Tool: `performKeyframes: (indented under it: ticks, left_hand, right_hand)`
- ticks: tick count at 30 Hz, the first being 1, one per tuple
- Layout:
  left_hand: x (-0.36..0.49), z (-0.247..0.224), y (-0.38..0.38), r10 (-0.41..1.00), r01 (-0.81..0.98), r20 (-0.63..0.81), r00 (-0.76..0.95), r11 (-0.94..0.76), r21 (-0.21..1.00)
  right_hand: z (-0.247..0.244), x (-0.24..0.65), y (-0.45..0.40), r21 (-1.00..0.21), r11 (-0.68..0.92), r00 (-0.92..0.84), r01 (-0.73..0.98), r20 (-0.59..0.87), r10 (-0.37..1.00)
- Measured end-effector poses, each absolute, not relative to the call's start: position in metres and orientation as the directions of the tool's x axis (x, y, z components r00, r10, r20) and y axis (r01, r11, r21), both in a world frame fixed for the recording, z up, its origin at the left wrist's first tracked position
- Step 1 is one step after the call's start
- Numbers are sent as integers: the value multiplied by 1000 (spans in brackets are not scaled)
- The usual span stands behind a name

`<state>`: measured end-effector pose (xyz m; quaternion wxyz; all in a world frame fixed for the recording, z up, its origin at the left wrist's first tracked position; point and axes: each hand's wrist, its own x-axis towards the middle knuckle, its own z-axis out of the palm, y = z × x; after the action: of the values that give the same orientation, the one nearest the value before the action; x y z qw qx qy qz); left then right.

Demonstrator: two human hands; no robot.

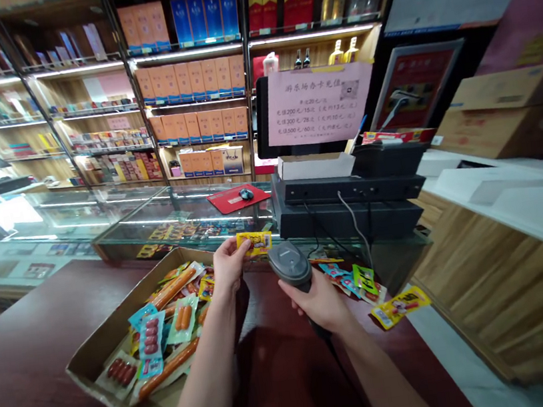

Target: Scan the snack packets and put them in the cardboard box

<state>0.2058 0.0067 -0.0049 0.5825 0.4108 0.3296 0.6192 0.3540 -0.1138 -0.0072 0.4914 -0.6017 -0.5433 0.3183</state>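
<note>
My left hand (229, 263) pinches a small yellow snack packet (255, 243) by its left end. Wrapped around the handle of a grey barcode scanner (290, 263) is my right hand (320, 301); the scanner head is just right of and below the packet. An open cardboard box (87, 384) at the left holds several packaged sausages and snacks, partly hidden by my left forearm. Several blue and green packets (364, 278) lie right of my right hand, and a larger yellow packet (401, 307) lies at the dark red table's right edge.
Beyond the table (12, 334) are a glass display counter (186, 209) with a red mouse pad (238, 198), and a black register (352, 199) with trailing cables and a pink sign (321, 103). Shelves of boxes stand behind. A wood-sided counter (504, 278) is at the right.
</note>
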Motion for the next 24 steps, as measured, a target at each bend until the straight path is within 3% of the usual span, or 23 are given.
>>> performKeyframes:
  ticks: [9, 15, 19, 24]
  left_hand:
    - [113, 14, -23, 958, -450, 112, -263, -224, 864]
    - [60, 26, -45, 868, -414, 198, -456, -404, 816]
    - [71, 23, -47, 893, -416, 206, -399, -377, 827]
    - [134, 11, -43, 961, -428, 184, -207, -258, 866]
  right_hand:
    - [-19, 325, -108, -939, 24, 94, 343, 59, 994]
    - [-22, 303, -107, -935, 52, -3, 352, 55, 998]
    - [-18, 304, -112, -938, 54, 19, 343, 65, 998]
    - [-18, 333, -128, -939, 21, 118, 344, 66, 991]
